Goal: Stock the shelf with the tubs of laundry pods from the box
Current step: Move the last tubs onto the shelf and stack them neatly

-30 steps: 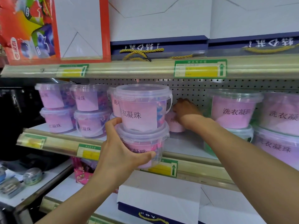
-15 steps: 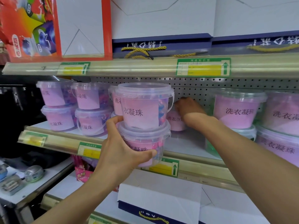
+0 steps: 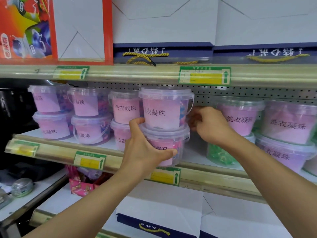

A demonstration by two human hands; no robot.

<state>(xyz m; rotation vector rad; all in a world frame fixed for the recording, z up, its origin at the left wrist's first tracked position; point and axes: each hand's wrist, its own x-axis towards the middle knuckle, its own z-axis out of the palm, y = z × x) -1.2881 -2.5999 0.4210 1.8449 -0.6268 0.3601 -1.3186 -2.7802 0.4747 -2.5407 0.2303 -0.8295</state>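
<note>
My left hand [image 3: 144, 150] grips the lower tub [image 3: 169, 141] of a stack of two clear laundry pod tubs with pink labels. The upper tub [image 3: 163, 109] sits upright on it. The stack is at the front edge of the middle shelf [image 3: 209, 177], in a gap between stocked tubs. My right hand [image 3: 211, 126] is just right of the stack, by the upper tub's handle. Its fingers are curled and blurred, and whatever they touch is hidden behind the stack.
Stacked pink tubs fill the shelf at the left [image 3: 85, 105] and right [image 3: 240, 115]. A tub of green pods [image 3: 219, 157] stands under one at the right. A pegboard back wall [image 3: 240, 92] and the upper shelf rail [image 3: 154, 73] bound the gap. White gift boxes [image 3: 163, 208] lie below.
My right hand has drawn back from a small pink tub deep in the gap towards the stack. My left hand has carried the stack slightly further over the shelf edge.
</note>
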